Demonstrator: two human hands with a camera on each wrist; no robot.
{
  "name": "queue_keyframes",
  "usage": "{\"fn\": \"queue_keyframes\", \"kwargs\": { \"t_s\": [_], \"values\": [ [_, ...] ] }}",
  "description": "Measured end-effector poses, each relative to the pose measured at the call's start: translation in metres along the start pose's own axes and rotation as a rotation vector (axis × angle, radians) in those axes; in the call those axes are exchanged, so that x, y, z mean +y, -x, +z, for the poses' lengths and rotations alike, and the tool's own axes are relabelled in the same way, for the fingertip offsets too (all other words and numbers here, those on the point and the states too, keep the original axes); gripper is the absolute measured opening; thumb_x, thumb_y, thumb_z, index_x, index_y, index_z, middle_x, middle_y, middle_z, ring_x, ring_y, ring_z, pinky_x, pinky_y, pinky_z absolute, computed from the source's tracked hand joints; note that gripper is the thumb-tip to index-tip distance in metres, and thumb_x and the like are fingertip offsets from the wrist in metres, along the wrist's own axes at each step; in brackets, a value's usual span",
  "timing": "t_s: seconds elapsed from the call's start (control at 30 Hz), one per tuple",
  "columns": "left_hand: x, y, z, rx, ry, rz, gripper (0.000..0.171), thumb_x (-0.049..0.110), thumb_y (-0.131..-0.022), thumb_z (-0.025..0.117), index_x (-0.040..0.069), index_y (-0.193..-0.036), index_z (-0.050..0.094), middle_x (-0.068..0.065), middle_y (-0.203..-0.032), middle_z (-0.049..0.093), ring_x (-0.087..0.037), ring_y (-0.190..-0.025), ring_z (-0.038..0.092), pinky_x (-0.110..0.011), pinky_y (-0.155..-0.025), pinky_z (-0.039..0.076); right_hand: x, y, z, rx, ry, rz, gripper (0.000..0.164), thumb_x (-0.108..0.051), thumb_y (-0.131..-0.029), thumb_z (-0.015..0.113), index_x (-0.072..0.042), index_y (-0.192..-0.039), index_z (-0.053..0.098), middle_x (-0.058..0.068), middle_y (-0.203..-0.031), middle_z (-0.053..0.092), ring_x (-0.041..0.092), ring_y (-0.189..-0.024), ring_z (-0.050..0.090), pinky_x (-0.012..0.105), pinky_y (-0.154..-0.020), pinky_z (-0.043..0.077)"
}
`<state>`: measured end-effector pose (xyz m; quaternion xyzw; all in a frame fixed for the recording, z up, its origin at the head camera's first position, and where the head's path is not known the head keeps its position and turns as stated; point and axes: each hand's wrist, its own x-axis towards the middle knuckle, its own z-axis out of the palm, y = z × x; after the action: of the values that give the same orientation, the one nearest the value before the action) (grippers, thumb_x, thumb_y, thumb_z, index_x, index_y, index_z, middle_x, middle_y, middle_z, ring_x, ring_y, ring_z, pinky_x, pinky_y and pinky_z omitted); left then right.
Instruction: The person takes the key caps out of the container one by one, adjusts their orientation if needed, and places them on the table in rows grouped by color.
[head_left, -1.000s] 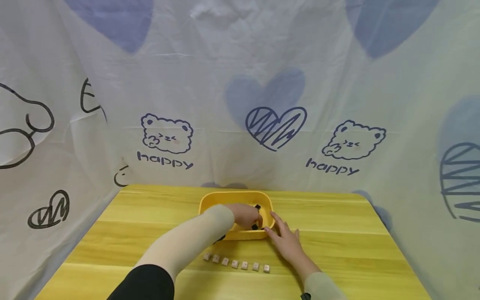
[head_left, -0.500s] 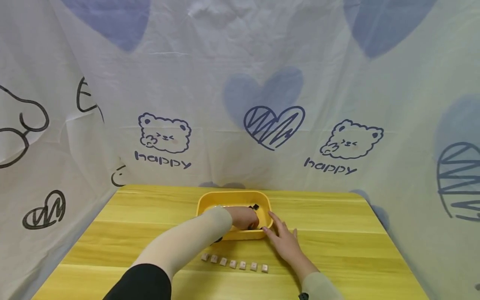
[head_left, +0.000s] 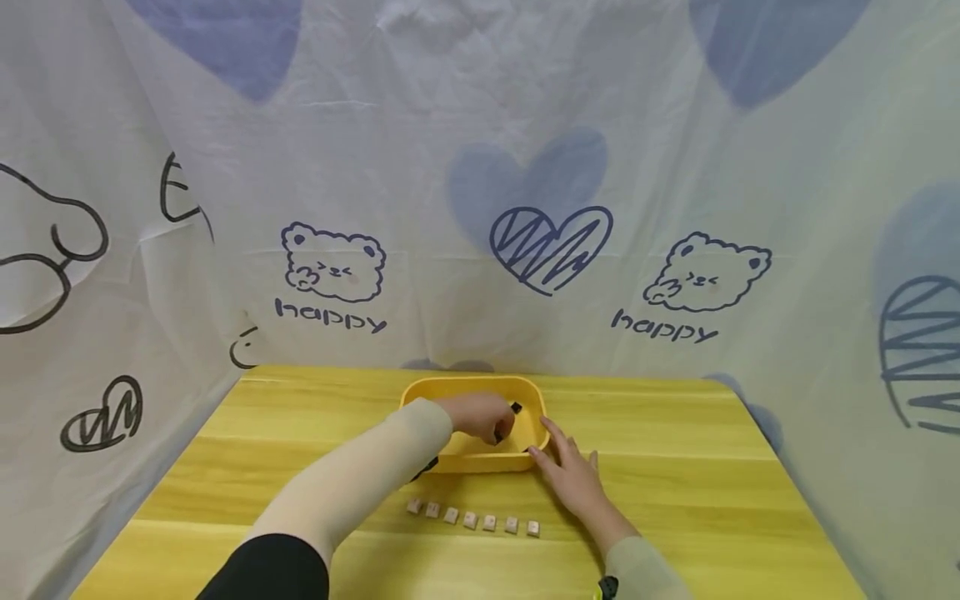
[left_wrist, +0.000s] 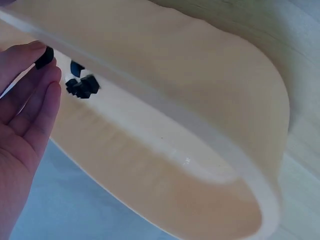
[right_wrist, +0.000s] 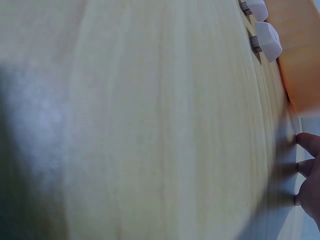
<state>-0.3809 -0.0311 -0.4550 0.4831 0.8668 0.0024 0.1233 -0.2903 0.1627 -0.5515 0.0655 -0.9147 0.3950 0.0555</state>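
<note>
My left hand (head_left: 480, 414) reaches into a yellow plastic tub (head_left: 487, 462) from the left. In the left wrist view its thumb and fingertips pinch a small black keycap (left_wrist: 45, 57). Several other black keycaps (left_wrist: 84, 86) lie in the tub beyond the fingers. My right hand (head_left: 576, 483) rests at the tub's front right corner, thumb at the front wall and fingers spread along the right side. In the right wrist view three of its fingertips (right_wrist: 306, 142) meet the tabletop. Several pale keycaps (head_left: 470, 520) form a row on the table in front of the tub.
The wood-grain table (head_left: 675, 500) extends to both sides of the tub. A white cloth (head_left: 442, 325) printed with hearts and bears hangs behind it and at the sides. Pale keycaps (right_wrist: 268, 42) with small stems underneath sit close by the tub wall.
My left hand has shifted slightly up and left inside the tub, with a black keycap now at its fingertips. The right hand keeps its place at the corner.
</note>
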Motion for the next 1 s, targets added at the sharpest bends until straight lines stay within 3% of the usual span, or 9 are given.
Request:
{"fn": "queue_keyframes", "kwargs": {
  "t_s": [0.17, 0.37, 0.5, 0.63, 0.8, 1.0],
  "values": [
    [0.003, 0.006, -0.009, 0.022, -0.020, 0.029, 0.009, 0.007, -0.087, 0.071, 0.010, -0.095, 0.075, 0.005, -0.085, 0.066, -0.007, -0.075, 0.055, -0.021, -0.072, 0.048, 0.000, -0.001, -0.001, -0.001, 0.013, -0.002, 0.064, -0.051, -0.098, 0.049, -0.027, -0.154, 0.029, 0.014, -0.148, 0.041, 0.047, -0.138, 0.025, 0.067, -0.107, -0.006],
    [0.013, 0.017, -0.020, 0.061, 0.030, 0.038, 0.010, 0.003, -0.087, 0.069, 0.008, -0.093, 0.076, 0.005, -0.079, 0.061, -0.006, -0.067, 0.048, -0.019, -0.065, 0.043, 0.000, -0.002, -0.002, -0.005, 0.021, -0.003, 0.065, -0.053, -0.098, 0.047, -0.027, -0.154, 0.028, 0.014, -0.149, 0.040, 0.046, -0.139, 0.025, 0.066, -0.107, -0.008],
    [0.021, 0.026, -0.025, 0.108, 0.020, 0.038, 0.014, 0.003, -0.088, 0.069, 0.010, -0.097, 0.078, 0.006, -0.086, 0.065, -0.006, -0.076, 0.056, -0.018, -0.072, 0.047, -0.001, -0.002, -0.001, -0.008, 0.022, 0.005, 0.064, -0.052, -0.099, 0.048, -0.027, -0.154, 0.028, 0.016, -0.148, 0.041, 0.046, -0.139, 0.024, 0.066, -0.107, -0.008],
    [0.026, 0.035, -0.024, 0.148, 0.001, 0.050, 0.018, 0.005, -0.087, 0.073, 0.012, -0.103, 0.078, 0.005, -0.098, 0.069, -0.008, -0.090, 0.062, -0.019, -0.080, 0.049, 0.001, -0.002, 0.000, -0.004, 0.024, 0.001, 0.065, -0.054, -0.098, 0.046, -0.027, -0.154, 0.027, 0.015, -0.148, 0.041, 0.045, -0.139, 0.024, 0.066, -0.107, -0.008],
    [0.031, 0.041, -0.020, 0.182, 0.013, 0.085, 0.015, 0.007, -0.084, 0.076, 0.012, -0.099, 0.078, 0.006, -0.094, 0.069, -0.005, -0.085, 0.061, -0.017, -0.079, 0.048, 0.003, -0.001, 0.002, -0.001, 0.022, -0.003, 0.070, -0.061, -0.096, 0.042, -0.027, -0.154, 0.027, 0.016, -0.148, 0.040, 0.046, -0.139, 0.024, 0.066, -0.107, -0.008],
    [0.038, 0.044, -0.012, 0.227, 0.066, 0.050, 0.004, 0.014, -0.085, 0.077, 0.013, -0.089, 0.078, 0.010, -0.085, 0.067, 0.000, -0.076, 0.057, -0.015, -0.073, 0.047, 0.002, -0.001, 0.002, 0.004, 0.016, -0.005, 0.066, -0.056, -0.098, 0.045, -0.026, -0.155, 0.027, 0.016, -0.147, 0.042, 0.047, -0.138, 0.024, 0.066, -0.107, -0.009]
  ]
}}
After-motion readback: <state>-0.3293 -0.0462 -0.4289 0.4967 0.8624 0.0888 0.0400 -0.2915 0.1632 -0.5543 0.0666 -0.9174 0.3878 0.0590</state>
